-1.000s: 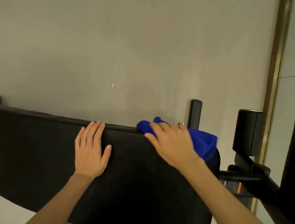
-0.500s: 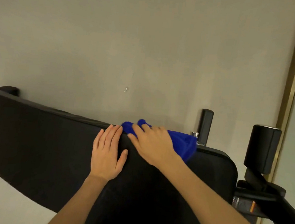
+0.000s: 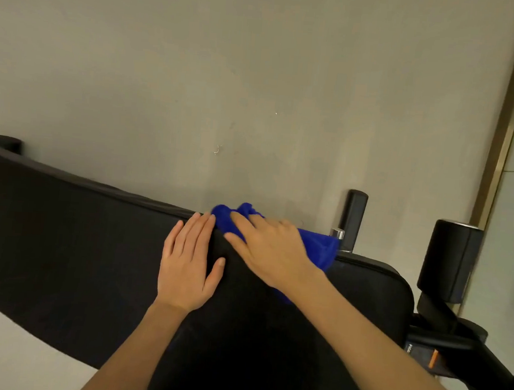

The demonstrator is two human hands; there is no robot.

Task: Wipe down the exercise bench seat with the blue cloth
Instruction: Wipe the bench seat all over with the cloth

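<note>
Right hand (image 3: 271, 254) presses blue cloth (image 3: 318, 245) flat-fingered on black bench seat (image 3: 61, 241); left hand (image 3: 187, 266) rests flat beside it.

My right hand (image 3: 271, 251) lies flat on the cloth (image 3: 319, 246) and hides most of it. Only bunched folds past my fingertips and a flap beside my knuckles show. Those fingers (image 3: 247, 226) are smeared with blur, so their tips are unclear. My left hand (image 3: 187, 269) covers the seat (image 3: 61, 241) beneath it. The seat runs out of frame left of my left fingers and below both forearms. Well right of my right fingers, the label (image 3: 418, 352) print is too small to read.
</note>
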